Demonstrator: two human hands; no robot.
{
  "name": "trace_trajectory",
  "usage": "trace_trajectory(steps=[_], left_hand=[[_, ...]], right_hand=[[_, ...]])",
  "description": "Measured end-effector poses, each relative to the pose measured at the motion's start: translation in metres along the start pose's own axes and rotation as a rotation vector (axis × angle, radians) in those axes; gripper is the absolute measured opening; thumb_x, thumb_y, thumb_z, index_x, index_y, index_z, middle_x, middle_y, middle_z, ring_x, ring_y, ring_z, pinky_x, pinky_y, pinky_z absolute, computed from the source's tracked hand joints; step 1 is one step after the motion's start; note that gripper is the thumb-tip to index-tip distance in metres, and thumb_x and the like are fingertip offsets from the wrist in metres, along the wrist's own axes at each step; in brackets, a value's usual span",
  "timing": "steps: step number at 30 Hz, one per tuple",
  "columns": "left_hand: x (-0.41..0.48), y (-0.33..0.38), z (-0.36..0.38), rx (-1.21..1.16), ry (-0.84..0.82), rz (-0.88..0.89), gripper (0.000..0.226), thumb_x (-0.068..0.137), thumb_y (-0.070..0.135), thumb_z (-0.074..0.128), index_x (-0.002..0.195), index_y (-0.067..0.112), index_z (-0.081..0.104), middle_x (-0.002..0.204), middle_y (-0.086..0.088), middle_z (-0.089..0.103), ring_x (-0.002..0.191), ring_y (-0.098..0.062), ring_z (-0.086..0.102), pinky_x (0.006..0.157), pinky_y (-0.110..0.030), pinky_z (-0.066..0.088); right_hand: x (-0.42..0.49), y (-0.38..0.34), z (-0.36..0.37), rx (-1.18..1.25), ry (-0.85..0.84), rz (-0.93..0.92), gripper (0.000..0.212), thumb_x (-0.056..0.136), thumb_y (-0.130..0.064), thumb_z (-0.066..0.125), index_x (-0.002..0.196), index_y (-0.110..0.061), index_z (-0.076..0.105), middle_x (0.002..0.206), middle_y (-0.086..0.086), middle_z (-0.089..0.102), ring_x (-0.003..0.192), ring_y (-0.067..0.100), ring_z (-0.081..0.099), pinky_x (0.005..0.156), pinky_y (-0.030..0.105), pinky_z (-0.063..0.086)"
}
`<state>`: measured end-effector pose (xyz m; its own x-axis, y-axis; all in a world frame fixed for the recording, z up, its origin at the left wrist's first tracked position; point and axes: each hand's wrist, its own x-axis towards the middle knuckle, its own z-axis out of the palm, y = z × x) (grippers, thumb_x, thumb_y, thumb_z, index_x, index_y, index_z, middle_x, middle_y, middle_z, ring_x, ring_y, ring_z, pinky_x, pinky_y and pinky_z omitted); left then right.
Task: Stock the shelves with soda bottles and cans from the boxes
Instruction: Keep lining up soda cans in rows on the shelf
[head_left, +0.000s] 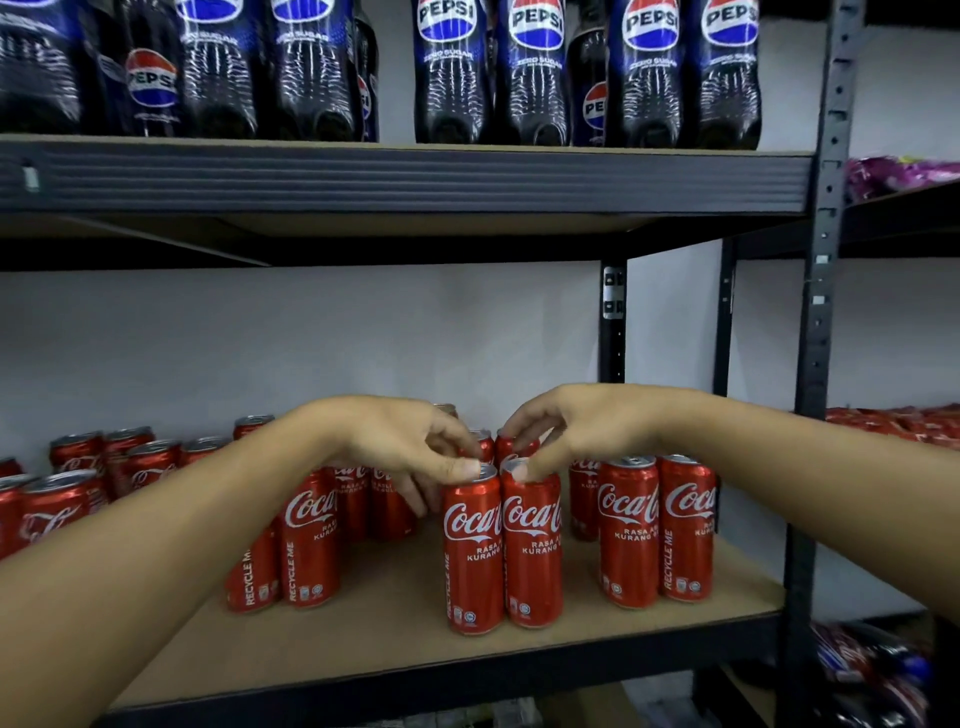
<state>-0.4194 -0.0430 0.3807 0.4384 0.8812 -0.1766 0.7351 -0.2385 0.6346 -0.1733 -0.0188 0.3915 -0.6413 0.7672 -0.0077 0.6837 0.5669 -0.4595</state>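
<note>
Chipboard shelf, dark steel racking, white wall, glossy Pepsi bottles above, left hand fingers pinching left Coca-Cola can, right hand fingers pinching right Coca-Cola can.

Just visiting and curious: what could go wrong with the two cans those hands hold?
The left hand and right hand pinch the left front can and right front can only at their tops, so a can might slip or tip. Both stand near the shelf edge; a knock could send them off.
</note>
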Motion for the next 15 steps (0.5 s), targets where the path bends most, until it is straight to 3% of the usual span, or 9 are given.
trace_trajectory(steps=[4, 10, 15], left_hand=[[0.002, -0.003, 0.009, 0.039, 0.015, 0.038, 0.054, 0.082, 0.028, 0.086, 0.13, 0.019, 0.062, 0.123, -0.002, 0.072, 0.107, -0.022, 0.073, 0.091, -0.046, 0.061], [0.001, -0.009, 0.02, 0.017, 0.127, 0.069, 0.052, 0.082, 0.033, 0.085, 0.128, 0.02, 0.064, 0.12, 0.0, 0.072, 0.105, -0.018, 0.073, 0.085, -0.039, 0.063], [-0.001, -0.009, 0.025, 0.031, 0.16, 0.078, 0.051, 0.084, 0.035, 0.084, 0.129, 0.023, 0.064, 0.123, 0.004, 0.07, 0.106, -0.015, 0.072, 0.084, -0.036, 0.063]], right_hand=[[-0.002, -0.01, 0.011, 0.0, -0.007, 0.047, 0.07, 0.084, -0.029, 0.083, 0.145, -0.026, 0.051, 0.129, -0.006, 0.067, 0.103, 0.011, 0.069, 0.081, 0.024, 0.057], [-0.004, -0.016, 0.012, -0.006, 0.016, 0.067, 0.065, 0.086, -0.024, 0.082, 0.144, -0.026, 0.053, 0.126, -0.004, 0.068, 0.097, 0.012, 0.071, 0.074, 0.022, 0.058], [-0.006, -0.015, 0.013, -0.034, 0.021, 0.064, 0.064, 0.087, -0.027, 0.081, 0.144, -0.026, 0.052, 0.127, -0.005, 0.068, 0.102, 0.014, 0.069, 0.088, 0.031, 0.06]])
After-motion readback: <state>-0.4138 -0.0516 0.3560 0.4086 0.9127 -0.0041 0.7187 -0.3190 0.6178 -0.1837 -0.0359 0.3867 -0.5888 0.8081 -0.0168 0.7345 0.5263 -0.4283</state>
